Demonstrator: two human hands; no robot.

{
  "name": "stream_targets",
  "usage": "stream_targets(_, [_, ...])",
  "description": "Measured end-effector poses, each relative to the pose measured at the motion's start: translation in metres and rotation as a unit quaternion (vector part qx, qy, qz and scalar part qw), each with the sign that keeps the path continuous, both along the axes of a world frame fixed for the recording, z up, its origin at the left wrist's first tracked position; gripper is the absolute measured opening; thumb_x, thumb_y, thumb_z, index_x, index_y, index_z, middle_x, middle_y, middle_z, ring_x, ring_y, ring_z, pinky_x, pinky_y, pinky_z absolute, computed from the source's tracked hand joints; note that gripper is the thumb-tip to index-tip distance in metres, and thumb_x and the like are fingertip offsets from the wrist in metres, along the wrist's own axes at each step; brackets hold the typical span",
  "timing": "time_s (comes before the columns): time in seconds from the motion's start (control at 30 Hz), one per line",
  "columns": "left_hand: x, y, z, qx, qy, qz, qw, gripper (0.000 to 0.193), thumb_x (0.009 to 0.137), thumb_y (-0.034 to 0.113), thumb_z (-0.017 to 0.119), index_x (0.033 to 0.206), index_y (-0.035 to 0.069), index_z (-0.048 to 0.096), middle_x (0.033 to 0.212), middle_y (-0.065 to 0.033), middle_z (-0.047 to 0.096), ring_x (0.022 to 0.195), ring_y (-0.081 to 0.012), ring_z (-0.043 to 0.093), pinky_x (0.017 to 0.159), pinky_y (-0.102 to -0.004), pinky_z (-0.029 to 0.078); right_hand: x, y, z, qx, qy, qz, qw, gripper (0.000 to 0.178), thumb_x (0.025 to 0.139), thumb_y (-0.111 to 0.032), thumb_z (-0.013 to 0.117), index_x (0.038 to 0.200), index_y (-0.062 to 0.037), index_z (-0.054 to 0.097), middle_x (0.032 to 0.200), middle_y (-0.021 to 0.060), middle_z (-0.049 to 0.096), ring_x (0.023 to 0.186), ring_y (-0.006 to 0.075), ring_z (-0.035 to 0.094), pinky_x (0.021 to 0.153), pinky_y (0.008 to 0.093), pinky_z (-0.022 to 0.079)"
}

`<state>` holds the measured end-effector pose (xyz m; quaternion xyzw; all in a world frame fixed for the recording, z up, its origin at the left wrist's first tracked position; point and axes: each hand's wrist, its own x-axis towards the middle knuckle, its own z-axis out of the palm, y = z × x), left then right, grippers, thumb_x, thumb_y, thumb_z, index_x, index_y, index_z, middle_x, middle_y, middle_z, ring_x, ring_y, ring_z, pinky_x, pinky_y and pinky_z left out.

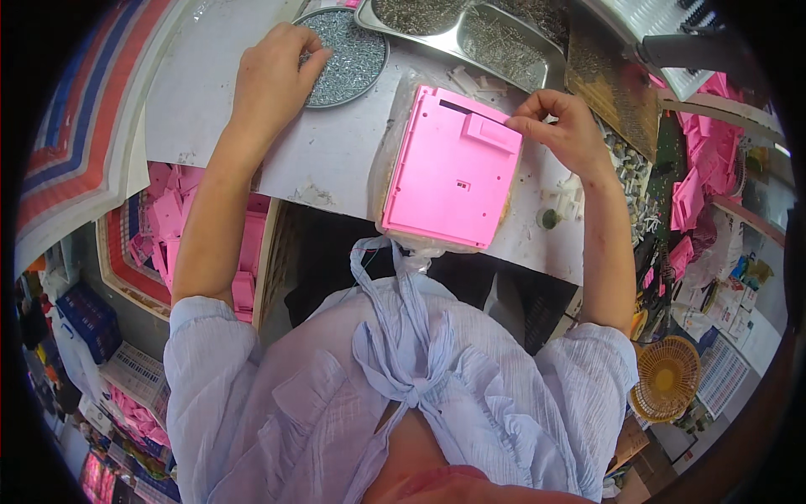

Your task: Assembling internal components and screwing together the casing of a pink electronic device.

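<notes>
A square pink plastic housing (449,181) lies flat on a plastic-wrapped pad (384,160) at the table's front edge. Along its far side are a slot and a raised block, and small holes dot its face. My right hand (567,134) is at the far right corner, thumb and curled fingers closed at the rim beside the block. Over the round tray (387,65) of small silvery screws (348,67), my left hand (281,71) reaches in from the left. Its thumb and fingers are pinched together at the screws; whatever is between the fingertips is hidden.
A steel tray (546,80) with compartments of small metal parts stands at the back. White parts (625,176) lie along the right side. A crate (273,260) of pink pieces is below left, more pink pieces (701,160) at far right, and a yellow basket (666,380) lower right.
</notes>
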<state>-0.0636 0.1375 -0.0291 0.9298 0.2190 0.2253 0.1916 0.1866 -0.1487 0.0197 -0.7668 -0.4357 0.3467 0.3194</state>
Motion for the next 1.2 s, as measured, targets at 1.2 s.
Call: stream_targets(1.2, [0.055, -0.146, 0.030, 0.063, -0.059, -0.388, 0.918, 0.013, 0.080, 0.014, 0.072, 0.092, 0.010, 0.071, 0.093, -0.0028, 0.065, 0.089, -0.0227, 0.062, 0.083, -0.0388, 0.044, -0.057, -0.066, 0.027, 0.182, -0.302, -0.021, 0.935, 0.011, 0.079, -0.010, 0.077, 0.089, -0.0078, 0.075, 0.085, 0.0069, 0.070, 0.084, 0.0275, 0.062, 0.076, 0.0390, 0.050])
